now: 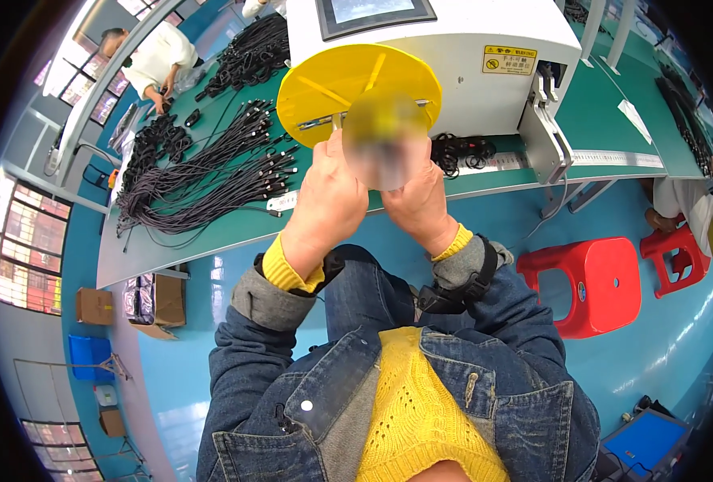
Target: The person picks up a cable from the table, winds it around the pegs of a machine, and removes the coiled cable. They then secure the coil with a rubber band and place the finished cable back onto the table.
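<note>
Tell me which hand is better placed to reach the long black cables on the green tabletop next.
Likely the left hand: the long black cables lie on its side, closer. The right hand is farther across, nearer the coiled black cable. Blur hides whether either is free.

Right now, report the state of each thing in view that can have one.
Left hand: raised, curled; grip blurred over.
Right hand: raised, curled; fingertips blurred over.
Yellow disc: tilted; cannot tell whether turning.
Screen: appears lit.
Long black cables: spread out on the table.
Black cables by the white machine: loosely coiled.
Nearer red stool: upright, unoccupied.
</note>
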Tool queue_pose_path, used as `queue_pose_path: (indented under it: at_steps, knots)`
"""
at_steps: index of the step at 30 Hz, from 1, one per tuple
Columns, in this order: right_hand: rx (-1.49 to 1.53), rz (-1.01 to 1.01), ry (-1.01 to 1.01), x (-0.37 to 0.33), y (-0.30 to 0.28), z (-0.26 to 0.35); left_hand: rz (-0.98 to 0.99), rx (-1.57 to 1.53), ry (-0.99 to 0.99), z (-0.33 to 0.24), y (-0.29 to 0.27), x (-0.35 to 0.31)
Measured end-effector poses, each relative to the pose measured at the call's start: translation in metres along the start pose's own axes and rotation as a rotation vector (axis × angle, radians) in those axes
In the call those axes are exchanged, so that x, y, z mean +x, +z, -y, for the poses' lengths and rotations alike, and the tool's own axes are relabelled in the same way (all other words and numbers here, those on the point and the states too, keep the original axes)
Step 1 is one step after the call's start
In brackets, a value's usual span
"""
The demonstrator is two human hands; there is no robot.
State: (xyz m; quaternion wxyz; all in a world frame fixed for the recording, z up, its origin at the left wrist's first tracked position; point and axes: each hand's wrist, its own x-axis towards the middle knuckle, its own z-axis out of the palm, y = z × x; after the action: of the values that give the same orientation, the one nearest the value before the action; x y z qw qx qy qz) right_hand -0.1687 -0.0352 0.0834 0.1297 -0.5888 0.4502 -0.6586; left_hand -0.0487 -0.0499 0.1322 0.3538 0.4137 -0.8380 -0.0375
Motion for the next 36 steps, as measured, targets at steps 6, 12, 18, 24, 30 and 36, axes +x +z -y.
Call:
queue_pose_path:
  at_steps: [6, 12, 18, 24, 30, 36]
  knots:
    - [-0.075, -0.014, -0.04, 0.002, 0.003, -0.008, 0.232, 0.015, -0.055, -0.002, -0.016, 0.008]
    - [-0.207, 0.008, -0.089, 0.009, 0.0, -0.015, 0.24, 0.077, -0.034, -0.003, -0.016, 0.007]
    - [-0.217, 0.056, -0.025, -0.009, -0.008, 0.002, 0.159, 0.179, -0.009, -0.015, -0.015, -0.014]
    - [-0.197, 0.073, -0.058, -0.014, -0.014, 0.011, 0.055, 0.253, 0.068, -0.022, -0.017, -0.028]
    - [-0.378, -0.099, -0.192, -0.011, -0.022, 0.017, 0.07, 0.235, 0.04, -0.021, -0.016, -0.029]
    - [-0.312, 0.007, -0.035, -0.015, -0.009, 0.018, 0.06, 0.221, 0.037, -0.021, -0.015, -0.03]
